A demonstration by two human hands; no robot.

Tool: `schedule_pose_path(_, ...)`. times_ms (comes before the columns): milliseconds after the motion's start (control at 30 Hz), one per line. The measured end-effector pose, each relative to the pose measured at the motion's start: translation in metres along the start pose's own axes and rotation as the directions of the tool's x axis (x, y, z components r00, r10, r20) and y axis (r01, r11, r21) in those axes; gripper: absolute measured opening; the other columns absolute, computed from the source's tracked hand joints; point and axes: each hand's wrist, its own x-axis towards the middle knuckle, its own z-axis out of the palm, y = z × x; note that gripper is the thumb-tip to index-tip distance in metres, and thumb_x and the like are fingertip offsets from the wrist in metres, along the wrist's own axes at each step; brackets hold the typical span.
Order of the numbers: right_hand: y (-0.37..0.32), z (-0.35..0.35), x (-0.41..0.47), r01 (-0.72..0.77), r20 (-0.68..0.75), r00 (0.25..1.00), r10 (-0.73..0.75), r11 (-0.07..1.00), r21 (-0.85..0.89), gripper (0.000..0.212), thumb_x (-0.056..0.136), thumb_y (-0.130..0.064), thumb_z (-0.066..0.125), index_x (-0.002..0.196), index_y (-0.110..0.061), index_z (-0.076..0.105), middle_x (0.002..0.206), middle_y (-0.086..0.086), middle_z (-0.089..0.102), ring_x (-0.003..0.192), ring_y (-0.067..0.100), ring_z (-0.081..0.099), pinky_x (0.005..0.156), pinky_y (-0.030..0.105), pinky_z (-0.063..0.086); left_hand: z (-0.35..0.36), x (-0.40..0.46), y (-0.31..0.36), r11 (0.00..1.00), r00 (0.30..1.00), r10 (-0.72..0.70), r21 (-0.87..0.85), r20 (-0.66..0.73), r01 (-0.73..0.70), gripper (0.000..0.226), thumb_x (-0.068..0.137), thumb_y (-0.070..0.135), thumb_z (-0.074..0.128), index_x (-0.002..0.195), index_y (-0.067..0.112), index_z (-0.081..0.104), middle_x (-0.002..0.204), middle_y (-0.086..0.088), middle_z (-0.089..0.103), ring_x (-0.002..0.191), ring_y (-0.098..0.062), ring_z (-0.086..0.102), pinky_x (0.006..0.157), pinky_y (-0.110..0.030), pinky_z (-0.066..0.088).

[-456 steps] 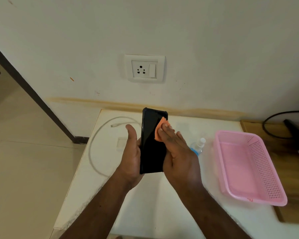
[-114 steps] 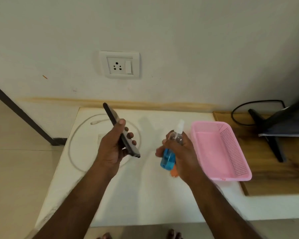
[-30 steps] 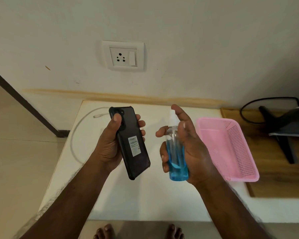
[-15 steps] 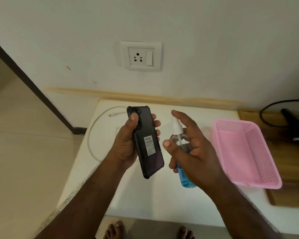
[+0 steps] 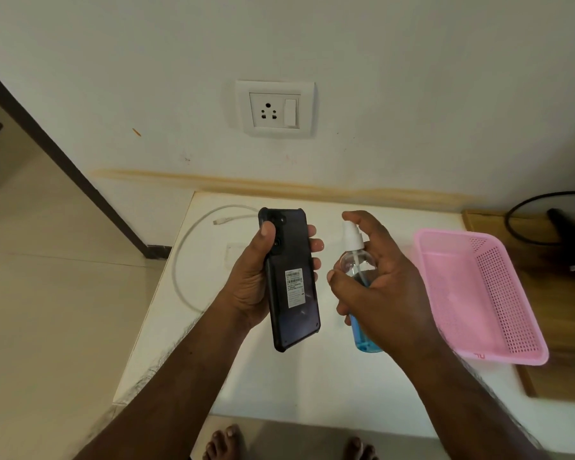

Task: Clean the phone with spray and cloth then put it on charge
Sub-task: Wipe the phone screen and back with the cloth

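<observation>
My left hand (image 5: 251,280) grips a black phone (image 5: 292,293) above the white table (image 5: 279,386), its back with a white label facing me. Just to its right, my right hand (image 5: 379,283) holds a clear spray bottle (image 5: 357,263) of blue liquid, with the forefinger on top of the white nozzle, which points toward the phone. The orange cloth is not visible. A white charging cable (image 5: 186,254) lies looped on the table's left side, its plug end near the wall.
A wall socket with a switch (image 5: 274,109) sits above the table. A pink mesh basket (image 5: 475,293) stands at the right on the table. Beyond it, a wooden surface (image 5: 555,327) carries black cables and a dark stand. My bare feet show below the table edge.
Since 15 s ago, wiping the screen gave way to holding the bottle; the phone's back was turned to me. In the last second the bottle tilted more upright, closer to the phone.
</observation>
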Motion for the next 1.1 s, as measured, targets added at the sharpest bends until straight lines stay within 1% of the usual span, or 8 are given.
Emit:
schedule_pose_path(167, -0.003, -0.003, -0.001, -0.020, 0.045, 0.999, 0.016, 0.995, 0.094, 0.072, 0.083, -0.018, 0.073, 0.125, -0.068, 0.042, 0.091, -0.009, 0.065, 0.056, 0.020, 0.068, 0.050, 0.023, 0.055, -0.001, 0.000, 0.005, 0.999, 0.999, 0.012, -0.032, -0.032, -0.013, 0.099, 0.059, 0.074, 0.077, 0.128, 0.005, 0.059, 0.109, -0.013, 0.070, 0.088, -0.026, 0.068, 0.081, -0.038, 0.057)
schedule_pose_path(400, -0.003, -0.002, -0.009, 0.014, 0.207, 0.978, -0.019, 0.999, 0.030, 0.076, 0.082, -0.018, 0.075, 0.130, -0.065, 0.040, 0.093, -0.015, 0.067, 0.062, 0.016, 0.070, 0.051, 0.021, 0.055, -0.010, -0.001, 0.019, 0.988, 0.997, 0.057, -0.141, -0.054, -0.064, 0.092, 0.059, 0.073, 0.078, 0.121, 0.008, 0.057, 0.107, -0.011, 0.065, 0.087, -0.026, 0.061, 0.081, -0.039, 0.053)
schedule_pose_path(533, -0.004, -0.002, -0.013, 0.044, 0.270, 0.962, -0.034, 0.999, -0.029, 0.075, 0.082, -0.020, 0.075, 0.129, -0.067, 0.040, 0.103, -0.028, 0.062, 0.076, 0.004, 0.070, 0.054, 0.012, 0.053, -0.014, -0.001, 0.022, 0.983, 0.995, 0.071, -0.163, -0.070, -0.082, 0.094, 0.057, 0.072, 0.080, 0.121, 0.007, 0.058, 0.107, -0.011, 0.066, 0.087, -0.025, 0.063, 0.082, -0.038, 0.055)
schedule_pose_path(600, -0.005, -0.001, -0.013, 0.048, 0.285, 0.958, -0.026, 0.996, -0.071, 0.073, 0.081, -0.025, 0.074, 0.130, -0.067, 0.038, 0.105, -0.030, 0.062, 0.080, 0.001, 0.069, 0.057, 0.011, 0.052, -0.015, -0.001, 0.022, 0.982, 0.994, 0.078, -0.166, -0.075, -0.089, 0.094, 0.057, 0.072, 0.080, 0.121, 0.007, 0.058, 0.107, -0.012, 0.066, 0.087, -0.026, 0.064, 0.082, -0.039, 0.056)
schedule_pose_path(800, 0.000, -0.002, -0.013, 0.041, 0.283, 0.959, 0.011, 0.984, -0.176, 0.073, 0.082, -0.030, 0.074, 0.131, -0.068, 0.036, 0.107, -0.025, 0.062, 0.079, 0.004, 0.068, 0.065, 0.026, 0.061, -0.015, -0.001, 0.023, 0.979, 0.994, 0.088, -0.179, -0.069, -0.099, 0.094, 0.056, 0.072, 0.080, 0.119, 0.008, 0.058, 0.107, -0.012, 0.065, 0.087, -0.026, 0.063, 0.081, -0.038, 0.056)
schedule_pose_path(933, 0.007, -0.002, -0.012, 0.030, 0.297, 0.954, 0.046, 0.969, -0.246, 0.067, 0.082, -0.031, 0.074, 0.128, -0.065, 0.038, 0.103, -0.024, 0.061, 0.077, 0.012, 0.069, 0.071, 0.033, 0.061, -0.014, -0.001, 0.025, 0.978, 0.994, 0.092, -0.183, -0.063, -0.102, 0.093, 0.056, 0.072, 0.080, 0.119, 0.007, 0.057, 0.105, -0.012, 0.064, 0.086, -0.026, 0.062, 0.081, -0.038, 0.055)
schedule_pose_path(1000, 0.008, -0.001, -0.013, 0.029, 0.286, 0.958, 0.032, 0.978, -0.207, 0.067, 0.082, -0.028, 0.074, 0.127, -0.065, 0.040, 0.101, -0.024, 0.062, 0.076, 0.013, 0.069, 0.067, 0.027, 0.060, -0.015, -0.002, 0.026, 0.977, 0.993, 0.096, -0.183, -0.062, -0.106, 0.093, 0.056, 0.073, 0.080, 0.118, 0.007, 0.057, 0.105, -0.011, 0.064, 0.086, -0.025, 0.062, 0.081, -0.038, 0.055)
schedule_pose_path(1100, 0.007, -0.004, -0.011, 0.013, 0.188, 0.982, -0.022, 0.999, 0.047, 0.074, 0.082, -0.019, 0.075, 0.130, -0.064, 0.041, 0.098, -0.014, 0.068, 0.065, 0.021, 0.070, 0.054, 0.024, 0.057, -0.015, -0.002, 0.026, 0.976, 0.995, 0.086, -0.194, -0.055, -0.095, 0.092, 0.059, 0.073, 0.078, 0.119, 0.007, 0.056, 0.106, -0.011, 0.063, 0.087, -0.025, 0.061, 0.082, -0.038, 0.054)
